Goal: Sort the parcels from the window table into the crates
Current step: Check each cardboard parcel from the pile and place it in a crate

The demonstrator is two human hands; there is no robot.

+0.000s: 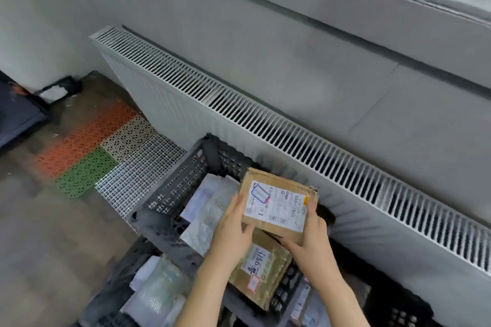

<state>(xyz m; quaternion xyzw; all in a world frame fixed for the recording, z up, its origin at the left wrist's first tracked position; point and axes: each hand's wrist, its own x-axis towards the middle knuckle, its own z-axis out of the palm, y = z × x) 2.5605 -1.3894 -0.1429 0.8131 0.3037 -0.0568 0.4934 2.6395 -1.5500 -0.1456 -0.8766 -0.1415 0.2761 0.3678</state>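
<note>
I hold a small brown cardboard parcel [279, 204] with a white shipping label over a black plastic crate [183, 180] that stands against the radiator. My left hand [233, 225] grips the parcel's left edge and my right hand [310, 233] grips its right and lower edge. Below it in the crate lies another brown box [261, 271] with handwriting on its label. Silvery bubble mailers [207, 210] fill the crate's left side. A second black crate [111, 297] at the lower left holds more padded mailers [159, 292].
A long white radiator [265, 125] runs along the wall behind the crates. Orange, green and white perforated floor tiles [106, 151] lie to the left. A dark bag [16, 114] sits at the far left. A third crate [398, 310] shows at the lower right.
</note>
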